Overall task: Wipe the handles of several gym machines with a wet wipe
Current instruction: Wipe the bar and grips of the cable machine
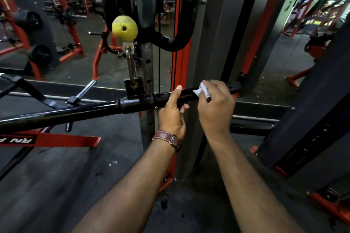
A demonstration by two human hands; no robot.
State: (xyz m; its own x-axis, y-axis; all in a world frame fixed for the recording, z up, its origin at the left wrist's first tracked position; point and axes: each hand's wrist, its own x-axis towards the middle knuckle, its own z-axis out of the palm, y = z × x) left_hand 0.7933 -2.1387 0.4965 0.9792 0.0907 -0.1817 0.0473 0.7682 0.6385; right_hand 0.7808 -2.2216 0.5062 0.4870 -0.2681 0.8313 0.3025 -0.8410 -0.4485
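Observation:
A long black pull-down bar [81, 110] hangs across the view from a chain below a yellow ball [124, 28]. My left hand [173, 111], with a brown watch strap on its wrist, grips the bar just right of its centre collar. My right hand [216, 108] holds a small white wet wipe [201, 90] pressed around the bar's right part, fingers curled over it. The bar's right end [233, 86] shows beyond my right hand.
A red and black cable machine column [180, 47] stands straight ahead, with a perforated steel post [147, 73]. A mirror behind reflects red racks and weight plates [37, 54]. A black machine frame [312, 119] stands at the right. A red frame bar [62, 141] lies low at the left.

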